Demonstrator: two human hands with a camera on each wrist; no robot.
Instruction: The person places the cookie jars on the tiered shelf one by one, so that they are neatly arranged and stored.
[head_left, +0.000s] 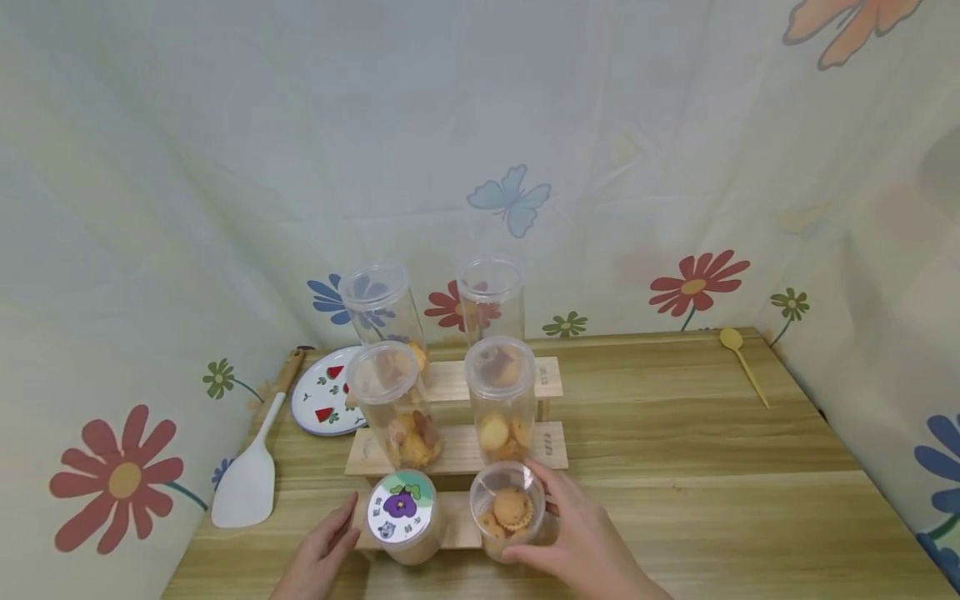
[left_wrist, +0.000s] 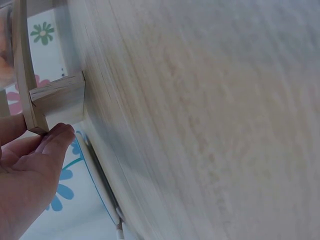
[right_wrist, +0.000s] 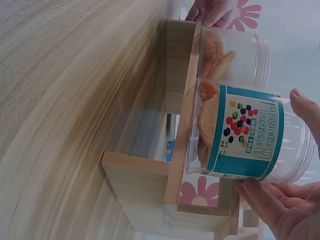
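Note:
A three-step wooden rack (head_left: pixel 553 446) carries clear plastic jars. My right hand (head_left: pixel 581 537) grips the front-right jar (head_left: pixel 487 543), which holds cookies; thumb and fingers lie on opposite sides. In the right wrist view, this jar's teal label (right_wrist: pixel 247 134) shows, and its base sits on or very close to the lowest board (right_wrist: pixel 181 145). My left hand (head_left: pixel 318 550) is at the left end of that step; in the left wrist view, its thumb and fingers pinch the board's end (left_wrist: pixel 36 120). Beside it stands a jar with a purple-pictured lid (head_left: pixel 401 506).
Behind are two middle-step jars (head_left: pixel 408 429) (head_left: pixel 504 417) and two top-step jars (head_left: pixel 378 304) (head_left: pixel 492 300). At left lie a white spatula (head_left: pixel 247 483) and a watermelon-patterned plate (head_left: pixel 311 392). A yellow spoon (head_left: pixel 733 340) lies far right on the wooden table (head_left: pixel 675 500). Patterned cloth (head_left: pixel 645 167) surrounds it.

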